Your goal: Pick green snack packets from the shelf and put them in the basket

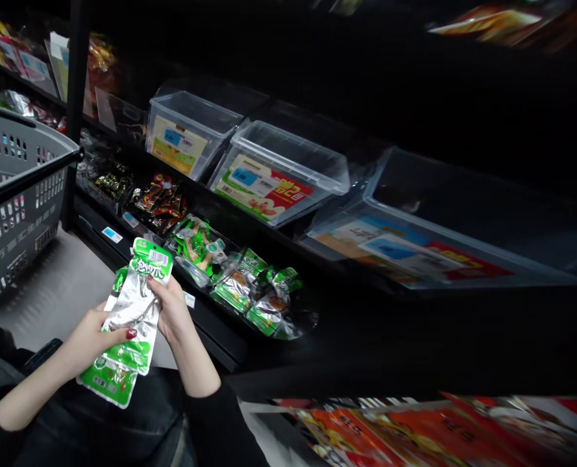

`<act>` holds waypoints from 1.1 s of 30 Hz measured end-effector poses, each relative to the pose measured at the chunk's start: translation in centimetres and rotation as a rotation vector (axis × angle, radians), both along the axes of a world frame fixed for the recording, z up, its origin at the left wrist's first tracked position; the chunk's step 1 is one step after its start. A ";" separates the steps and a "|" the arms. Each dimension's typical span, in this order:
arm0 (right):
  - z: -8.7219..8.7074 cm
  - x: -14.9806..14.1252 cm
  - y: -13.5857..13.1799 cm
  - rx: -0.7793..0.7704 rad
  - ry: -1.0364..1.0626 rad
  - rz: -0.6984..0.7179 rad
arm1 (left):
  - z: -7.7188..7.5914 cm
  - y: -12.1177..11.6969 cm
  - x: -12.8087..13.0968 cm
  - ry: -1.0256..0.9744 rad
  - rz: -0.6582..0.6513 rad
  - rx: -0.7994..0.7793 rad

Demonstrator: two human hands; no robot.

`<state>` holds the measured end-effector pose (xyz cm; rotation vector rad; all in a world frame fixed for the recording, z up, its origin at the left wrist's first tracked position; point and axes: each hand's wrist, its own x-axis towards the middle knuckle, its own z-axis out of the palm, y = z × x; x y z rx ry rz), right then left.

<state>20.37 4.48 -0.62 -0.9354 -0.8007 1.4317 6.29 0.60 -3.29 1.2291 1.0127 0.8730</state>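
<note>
Silver-and-green foil, front packet [135,318] overlapping a second packet [107,384], right between my hands: left hand [86,338] pinching the left edge, right hand [172,310] gripping higher on the right. Light and slippery, I'd judge, bending easily; side edges suit holding. Basket [23,237] stands beyond my left hand.

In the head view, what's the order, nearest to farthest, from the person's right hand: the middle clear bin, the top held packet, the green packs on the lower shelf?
From the right hand:
1. Top held packet: touching, in its grip.
2. Green packs: lower shelf, ahead and to the right.
3. Middle clear bin: shelf above, farther right.
</note>
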 end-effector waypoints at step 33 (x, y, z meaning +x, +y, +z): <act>0.6 1.5 -0.5 0.171 -0.984 0.043 | -1.7 1.1 -0.5 -0.178 0.347 -0.163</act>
